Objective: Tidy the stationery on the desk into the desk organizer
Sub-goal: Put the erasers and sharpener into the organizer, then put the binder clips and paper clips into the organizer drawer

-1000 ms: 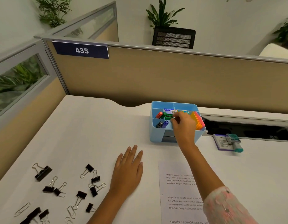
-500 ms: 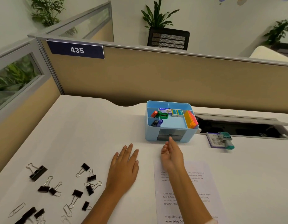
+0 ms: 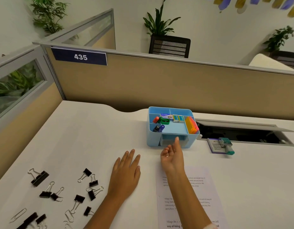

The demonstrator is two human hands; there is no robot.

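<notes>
One sign [image 3: 80, 56] above the desk [image 3: 86, 138] reads "435".

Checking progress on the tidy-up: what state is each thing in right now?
desk organizer: upright, partly filled
drawer: right hand's finger at its front
binder clips: loose on the desk
right hand: holds nothing, forefinger extended
left hand: flat on the desk
stamp: lying on its pad

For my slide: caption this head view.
Right hand reaches toward blue plastic desk organizer's drawer; left hand rests flat.
</notes>
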